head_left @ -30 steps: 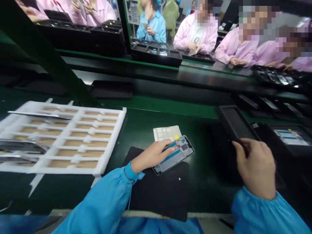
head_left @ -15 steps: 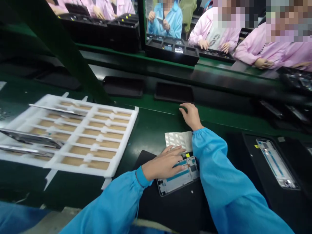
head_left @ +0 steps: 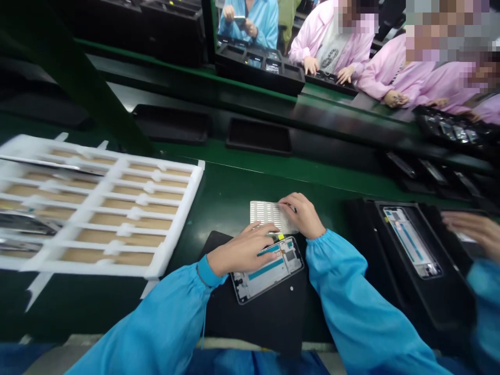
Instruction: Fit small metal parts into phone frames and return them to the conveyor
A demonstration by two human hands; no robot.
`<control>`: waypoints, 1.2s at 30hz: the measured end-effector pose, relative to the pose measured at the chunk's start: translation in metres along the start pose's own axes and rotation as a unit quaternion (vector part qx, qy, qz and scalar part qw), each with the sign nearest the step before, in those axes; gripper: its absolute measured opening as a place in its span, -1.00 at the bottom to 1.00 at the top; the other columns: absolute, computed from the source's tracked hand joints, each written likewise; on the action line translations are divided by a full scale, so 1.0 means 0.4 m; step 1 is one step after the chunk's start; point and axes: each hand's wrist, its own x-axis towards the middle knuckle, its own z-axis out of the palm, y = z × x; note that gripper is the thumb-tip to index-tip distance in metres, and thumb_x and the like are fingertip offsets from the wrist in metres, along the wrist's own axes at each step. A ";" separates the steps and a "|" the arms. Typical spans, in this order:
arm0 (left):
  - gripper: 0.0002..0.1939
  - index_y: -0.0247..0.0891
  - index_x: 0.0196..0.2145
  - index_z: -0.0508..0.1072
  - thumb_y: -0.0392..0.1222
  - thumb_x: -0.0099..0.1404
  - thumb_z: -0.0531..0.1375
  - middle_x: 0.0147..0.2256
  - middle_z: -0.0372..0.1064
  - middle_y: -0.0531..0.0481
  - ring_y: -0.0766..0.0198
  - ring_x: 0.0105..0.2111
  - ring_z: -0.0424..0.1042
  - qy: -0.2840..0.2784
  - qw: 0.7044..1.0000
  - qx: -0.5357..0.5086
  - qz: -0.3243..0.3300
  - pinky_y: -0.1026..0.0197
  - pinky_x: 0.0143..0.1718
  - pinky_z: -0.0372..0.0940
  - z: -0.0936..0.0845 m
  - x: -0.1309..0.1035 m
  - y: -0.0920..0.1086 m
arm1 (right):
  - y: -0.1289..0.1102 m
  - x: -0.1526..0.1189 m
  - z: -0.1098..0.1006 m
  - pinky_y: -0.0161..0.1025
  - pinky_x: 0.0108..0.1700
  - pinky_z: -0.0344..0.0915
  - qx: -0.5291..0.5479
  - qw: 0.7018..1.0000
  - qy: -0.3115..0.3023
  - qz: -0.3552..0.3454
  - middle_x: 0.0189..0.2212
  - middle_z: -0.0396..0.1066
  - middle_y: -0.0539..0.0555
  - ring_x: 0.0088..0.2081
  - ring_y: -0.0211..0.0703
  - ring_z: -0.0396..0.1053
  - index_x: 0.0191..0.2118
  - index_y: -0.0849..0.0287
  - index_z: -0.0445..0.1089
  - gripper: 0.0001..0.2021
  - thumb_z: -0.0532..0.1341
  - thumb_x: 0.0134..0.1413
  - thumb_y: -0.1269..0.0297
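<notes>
A phone frame [head_left: 273, 268] with blue strips and a yellow tab lies tilted on a black mat [head_left: 253, 317]. My left hand [head_left: 246, 249] rests over its upper left part, fingers stretched out. Just beyond the frame is a pale sheet of small stickers in rows [head_left: 265, 213]. My right hand [head_left: 304, 214] is at the right part of this sheet, thumb and forefinger closed together on it. Whether a single sticker is between the fingertips is too small to tell.
On the left stands a white foam rack [head_left: 156, 245] with several thin panels in its slots. To the right, another phone frame [head_left: 412, 242] lies on a black tray, near a co-worker's blurred hand [head_left: 478, 229]. Black trays [head_left: 259, 136] line the back; people sit opposite.
My right hand has come back from beyond the sticker sheet and closed its fingers at it. My left hand stays over the phone frame. A co-worker's hand has appeared at the right.
</notes>
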 end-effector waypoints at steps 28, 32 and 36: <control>-0.74 -0.20 -0.12 0.43 -0.06 0.49 0.01 0.15 0.34 -0.08 0.10 0.14 0.35 0.024 0.999 -0.007 -0.045 0.10 0.05 0.29 -0.055 -0.058 0.093 | -0.114 -0.059 -0.100 -0.26 -0.27 0.38 0.387 0.899 0.120 0.165 -0.45 0.41 0.01 -0.38 -0.22 0.41 -0.31 0.15 0.33 -0.76 0.28 0.14 0.09; -0.82 -0.14 -0.19 0.41 -0.15 0.48 0.02 -0.36 0.49 0.09 0.17 -0.37 0.51 -0.016 0.992 0.077 -0.099 0.21 -0.41 0.25 -0.082 -0.102 0.169 | -0.202 -0.173 -0.168 -0.32 -0.27 0.35 0.363 0.919 0.033 0.150 -0.39 0.43 -0.01 -0.34 -0.25 0.42 -0.28 0.13 0.40 -0.90 0.25 0.22 0.23; -0.85 -0.17 -0.19 0.43 -0.32 0.42 0.07 -0.35 0.51 0.06 0.10 -0.40 0.51 -0.015 0.977 0.190 -0.095 0.16 -0.44 0.22 -0.049 -0.113 0.195 | -0.247 -0.237 -0.190 -0.32 -0.21 0.32 0.280 0.951 -0.066 0.114 -0.30 0.44 -0.03 -0.26 -0.25 0.40 -0.19 0.05 0.41 -0.91 0.14 0.33 0.30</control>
